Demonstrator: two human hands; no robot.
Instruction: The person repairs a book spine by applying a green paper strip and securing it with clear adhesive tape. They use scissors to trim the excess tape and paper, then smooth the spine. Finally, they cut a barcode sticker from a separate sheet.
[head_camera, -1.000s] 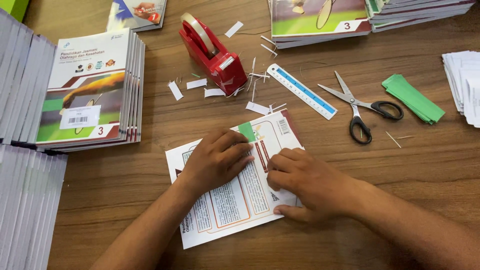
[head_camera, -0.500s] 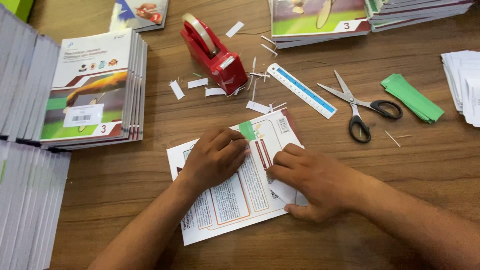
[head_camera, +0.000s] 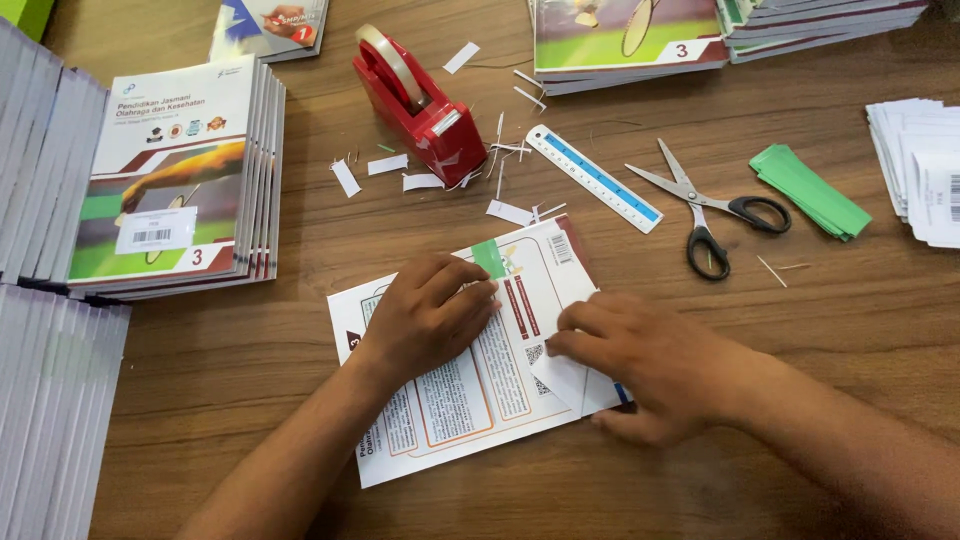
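A thin book lies back cover up on the wooden table, turned at a slant. My left hand rests flat on its upper middle, fingertips beside a green paper strip stuck at the book's top edge. My right hand is at the book's right edge, with its fingers pinching a white paper label against the cover.
Beyond the book lie a red tape dispenser, a ruler, scissors, folded green strips and several white paper scraps. Book stacks stand at the left, far left and top right. White labels are piled at the right edge.
My right hand has slid a little to the right along the book's edge, and the white label now shows under its fingers. My left hand has stayed pressed on the cover.
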